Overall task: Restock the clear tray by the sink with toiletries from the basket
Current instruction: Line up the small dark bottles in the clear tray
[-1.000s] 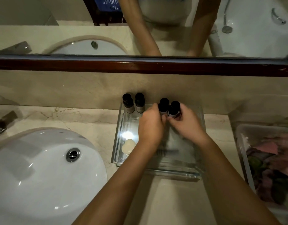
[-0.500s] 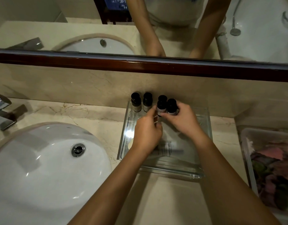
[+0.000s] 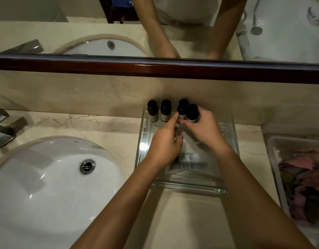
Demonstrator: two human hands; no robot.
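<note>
The tray (image 3: 191, 191) stands on the counter (image 3: 101, 126), just right of the sink (image 3: 47, 186). The basket (image 3: 274, 159) is on the counter too, right of the tray and apart from it. It holds pink and green things, too blurred to tell more.

Four small bottles with black caps stand in a row along the far side of the tray. Counted from the left, the first bottle (image 3: 152, 112) and the second bottle (image 3: 166, 112) are upright and close together. The third bottle (image 3: 182, 109) is a little apart from the second. The fourth bottle (image 3: 192, 112) is just beside the third, a bit nearer to the person.

Both hands are over the tray. The left hand (image 3: 164, 146) has its index finger stretched forward, and the tip touches the lower side of the third bottle. Its other fingers are loosely bent and hold nothing. The right hand (image 3: 204, 131) grips the fourth bottle, with the thumb on the left side and the fingers round the right side. I cannot tell if this bottle rests on the tray floor or is lifted a little.

A flat clear packet (image 3: 187, 160) with dark print lies on the tray floor, partly under the hands. The faucet (image 3: 2, 130) is at the left edge of the view.
</note>
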